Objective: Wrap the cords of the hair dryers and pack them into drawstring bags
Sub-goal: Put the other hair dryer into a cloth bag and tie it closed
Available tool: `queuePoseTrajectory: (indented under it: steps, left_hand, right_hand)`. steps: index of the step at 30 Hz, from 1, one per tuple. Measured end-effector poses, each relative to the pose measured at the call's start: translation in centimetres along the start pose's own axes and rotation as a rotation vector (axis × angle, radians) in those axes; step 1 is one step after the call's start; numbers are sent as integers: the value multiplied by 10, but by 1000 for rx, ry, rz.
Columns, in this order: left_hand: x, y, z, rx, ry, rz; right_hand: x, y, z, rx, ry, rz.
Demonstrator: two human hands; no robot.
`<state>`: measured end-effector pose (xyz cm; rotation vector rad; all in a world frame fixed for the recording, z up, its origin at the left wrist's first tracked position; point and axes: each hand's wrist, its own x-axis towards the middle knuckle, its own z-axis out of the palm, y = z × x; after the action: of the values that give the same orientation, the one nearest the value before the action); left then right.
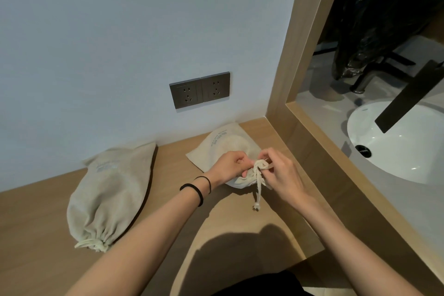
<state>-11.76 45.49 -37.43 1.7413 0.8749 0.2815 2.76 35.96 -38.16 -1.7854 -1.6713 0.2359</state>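
Beige cloth bag [108,190] at left lies cinched and tied on the counter [240,223] (looks done). Second bag [223,149] sits near the corner: left hand [228,166] grips its gathered neck, right hand [283,175] pinches the drawstring [259,180], knot unfinished. Dryers hidden. Wall [120,31] behind, wood frame [283,94] right; open counter toward the front edge.

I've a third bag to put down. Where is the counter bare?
Bare counter lies left of the left bag, and a strip runs between it and the right bag, by the wall. Crowded at the right bag's mouth: the left hand grips it, the right hand pinches the drawstring.
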Motion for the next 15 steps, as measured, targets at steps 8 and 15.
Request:
queuePoseTrajectory:
  steps: [8,15]
  left_hand:
    - [-3,-2,-7,40,15,111]
    - [-7,1,-7,140,89,88]
  right_hand:
    - [3,-7,2,155,134,-31]
    - [4,-8,-3,219,157,4]
